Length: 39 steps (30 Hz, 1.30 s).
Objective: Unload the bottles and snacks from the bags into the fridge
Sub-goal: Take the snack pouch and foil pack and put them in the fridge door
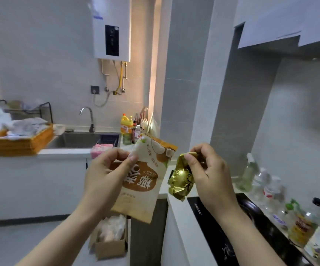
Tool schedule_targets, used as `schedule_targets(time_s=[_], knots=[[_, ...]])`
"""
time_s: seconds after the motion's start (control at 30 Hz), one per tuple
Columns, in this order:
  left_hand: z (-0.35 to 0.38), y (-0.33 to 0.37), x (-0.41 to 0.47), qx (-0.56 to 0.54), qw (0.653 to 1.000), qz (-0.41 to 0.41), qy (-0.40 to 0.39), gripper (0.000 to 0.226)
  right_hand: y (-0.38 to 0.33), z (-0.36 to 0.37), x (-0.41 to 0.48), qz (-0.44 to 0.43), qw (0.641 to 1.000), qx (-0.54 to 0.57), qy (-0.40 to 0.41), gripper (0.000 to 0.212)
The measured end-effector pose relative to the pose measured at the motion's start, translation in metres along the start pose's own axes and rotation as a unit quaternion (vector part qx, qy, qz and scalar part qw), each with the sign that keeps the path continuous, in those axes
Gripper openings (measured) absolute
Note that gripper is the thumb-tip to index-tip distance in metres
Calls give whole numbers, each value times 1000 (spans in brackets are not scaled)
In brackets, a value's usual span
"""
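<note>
your left hand (pixel 105 173) pinching a white-and-brown snack pouch (pixel 143 181) upside down, your right hand (pixel 211 173) pinching a crumpled gold foil packet (pixel 180 181), both held up in midair, just off the countertop's (pixel 184 219) near corner, bottles (pixel 270 191) lined along its far edge

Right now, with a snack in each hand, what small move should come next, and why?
Probably turn and carry both toward the fridge. The left hand pinches the snack pouch, brown and white, and the right hand pinches the gold foil packet, so both hands are full. No fridge shows in this view, only the sink and the cooktop.
</note>
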<state>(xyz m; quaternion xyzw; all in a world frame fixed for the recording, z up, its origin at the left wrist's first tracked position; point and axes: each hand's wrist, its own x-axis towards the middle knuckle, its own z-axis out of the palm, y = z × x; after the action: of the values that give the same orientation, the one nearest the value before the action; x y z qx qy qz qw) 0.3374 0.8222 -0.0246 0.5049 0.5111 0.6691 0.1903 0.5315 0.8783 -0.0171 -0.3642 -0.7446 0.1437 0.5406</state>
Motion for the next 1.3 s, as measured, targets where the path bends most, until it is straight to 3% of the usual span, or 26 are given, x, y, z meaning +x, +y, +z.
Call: schedule_targets(time_s=[0.4,0.67,0.97,1.3], knots=[[-106,8,1,87,978,-8,190,10,-39,123,49,-111,971,176,-122,9],[-158,21,-20,171,926,-26,335,15,-81,198,63,-195,918,280,-201,9],[-227,51,-90,277,850,-27,447,11,-164,270,18,-248,848,370,-288,10],[-334,100,-161,322,798,-16,510,11,-286,315,-41,-307,820,382,-295,8]])
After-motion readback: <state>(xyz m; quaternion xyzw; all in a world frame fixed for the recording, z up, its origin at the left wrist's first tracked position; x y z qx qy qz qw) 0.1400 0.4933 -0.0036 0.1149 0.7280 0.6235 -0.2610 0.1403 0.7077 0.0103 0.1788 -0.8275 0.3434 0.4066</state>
